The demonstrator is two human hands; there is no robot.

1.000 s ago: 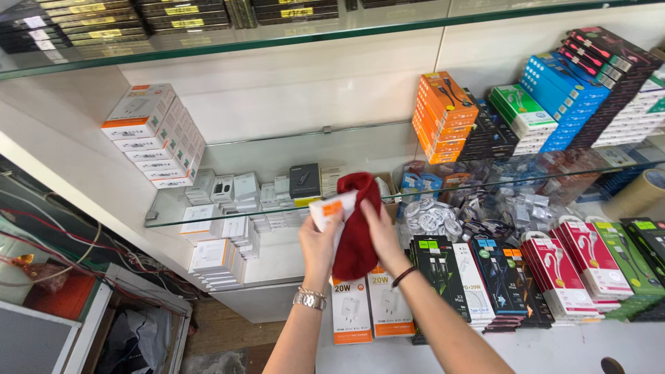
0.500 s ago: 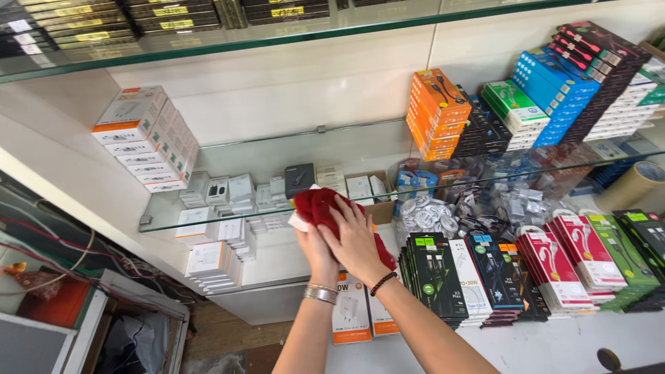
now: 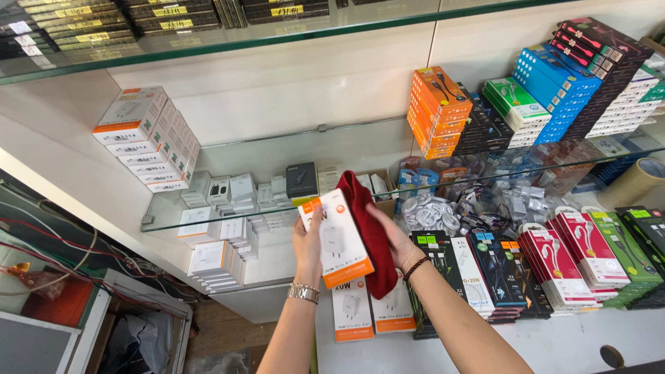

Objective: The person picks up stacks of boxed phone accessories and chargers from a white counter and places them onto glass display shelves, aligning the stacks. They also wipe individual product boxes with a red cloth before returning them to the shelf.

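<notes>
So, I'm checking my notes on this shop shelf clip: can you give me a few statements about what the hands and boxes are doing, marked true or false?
1. The left hand holds a white box with an orange edge. True.
2. The right hand presses a blue cloth on the box. False: the cloth is dark red.
3. The left wrist wears a metal watch. True.
4. The held box rests flat on the glass shelf. False: it is lifted in front of the shelf, tilted.
5. A stack of orange boxes stands on the glass shelf. True.
</notes>
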